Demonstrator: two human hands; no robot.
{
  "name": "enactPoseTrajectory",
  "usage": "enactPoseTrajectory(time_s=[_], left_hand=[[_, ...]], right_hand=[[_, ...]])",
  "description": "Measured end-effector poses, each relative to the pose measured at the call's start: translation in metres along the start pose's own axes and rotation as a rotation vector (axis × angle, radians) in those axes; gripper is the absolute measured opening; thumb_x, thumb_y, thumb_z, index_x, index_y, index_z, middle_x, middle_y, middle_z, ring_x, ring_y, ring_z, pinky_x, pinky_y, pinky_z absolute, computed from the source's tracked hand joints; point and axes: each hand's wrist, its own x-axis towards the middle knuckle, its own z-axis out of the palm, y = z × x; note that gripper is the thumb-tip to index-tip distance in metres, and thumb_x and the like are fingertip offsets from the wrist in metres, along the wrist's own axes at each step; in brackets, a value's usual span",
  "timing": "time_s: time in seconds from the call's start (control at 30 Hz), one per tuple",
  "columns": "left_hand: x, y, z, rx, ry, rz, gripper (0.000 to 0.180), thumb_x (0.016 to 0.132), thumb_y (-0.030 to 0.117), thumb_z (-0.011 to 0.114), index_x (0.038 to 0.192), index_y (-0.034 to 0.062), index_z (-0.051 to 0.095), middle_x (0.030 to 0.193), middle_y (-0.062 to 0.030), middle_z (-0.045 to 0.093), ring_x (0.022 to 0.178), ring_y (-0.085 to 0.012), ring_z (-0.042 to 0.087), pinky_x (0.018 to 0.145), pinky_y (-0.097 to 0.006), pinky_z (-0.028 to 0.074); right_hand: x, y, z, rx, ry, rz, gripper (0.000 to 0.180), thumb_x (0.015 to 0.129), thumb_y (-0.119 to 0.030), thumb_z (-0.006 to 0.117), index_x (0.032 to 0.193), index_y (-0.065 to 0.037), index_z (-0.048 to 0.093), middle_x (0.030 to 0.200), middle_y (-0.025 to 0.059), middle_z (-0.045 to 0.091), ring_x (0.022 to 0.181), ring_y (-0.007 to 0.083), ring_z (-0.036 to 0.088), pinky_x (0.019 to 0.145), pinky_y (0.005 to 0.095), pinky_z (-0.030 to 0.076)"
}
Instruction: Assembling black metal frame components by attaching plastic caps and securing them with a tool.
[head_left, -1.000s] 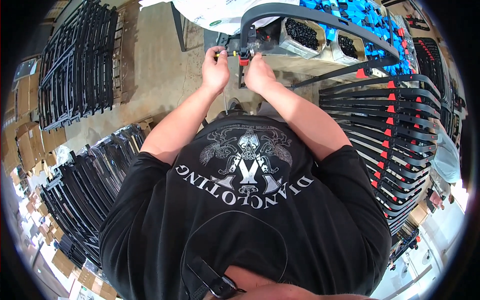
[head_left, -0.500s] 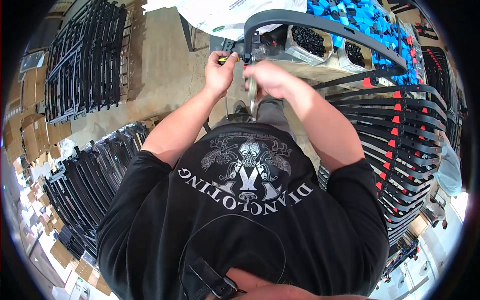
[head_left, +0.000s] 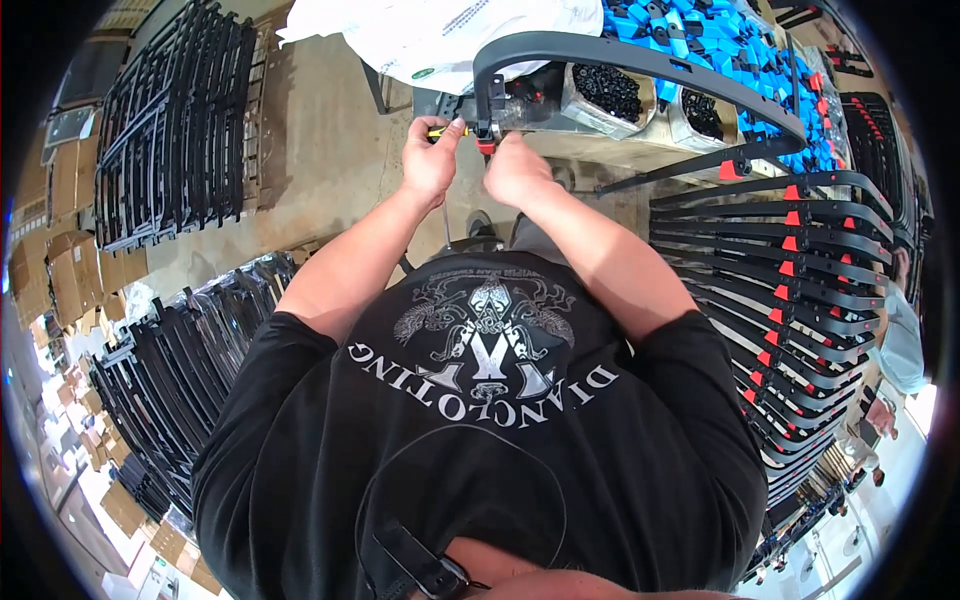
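My left hand [head_left: 430, 165] is closed around a screwdriver with a yellow and black handle [head_left: 447, 132]; a thin metal shaft [head_left: 447, 228] shows below the hand. Just to its right is the end of a curved black tube frame [head_left: 640, 58], with a red piece [head_left: 487, 145] at its tip. Against that end my right hand [head_left: 518, 172] is closed, its knuckles turned up. The fingertips and whatever they hold are hidden.
A bench carries boxes of small black parts [head_left: 606, 92], a heap of blue parts [head_left: 690, 35] and a white sack [head_left: 430, 40]. Black tube frames with red pieces [head_left: 780, 270] are stacked at right. More black frames [head_left: 175, 130] stand at left.
My right hand was blurred, with a long metallic thing below it; now it is steadier at the frame end and that thing is out of sight. The frame end sits slightly further left in view.
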Motion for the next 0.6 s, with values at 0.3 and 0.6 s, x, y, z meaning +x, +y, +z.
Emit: enactPoseTrajectory(time_s=[0.3,0.6], left_hand=[[0.003,0.001,0.001,0.038,-0.007,-0.003,0.024,0.093,0.024,0.076,0.099,0.0076,0.059,0.081,-0.0004,0.059,0.069,-0.0077,0.046,0.058,-0.027,0.04],[0.002,-0.002,0.0,0.06,0.004,0.044,0.024,0.093,0.023,0.076,0.098,0.0076,0.059,0.079,0.0009,0.057,0.069,-0.0076,0.047,0.059,-0.027,0.041]], right_hand=[[0.012,0.016,0.023,-0.006,0.206,-0.175,0.032,0.095,-0.02,0.056,0.108,0.01,0.06,0.086,0.0151,0.067,0.066,0.0313,0.069,0.058,0.0543,0.058],[0.018,0.019,0.019,-0.044,0.104,-0.168,0.038,0.091,-0.018,0.058,0.117,0.009,0.059,0.092,0.0258,0.069,0.066,0.0334,0.07,0.059,0.044,0.059]])
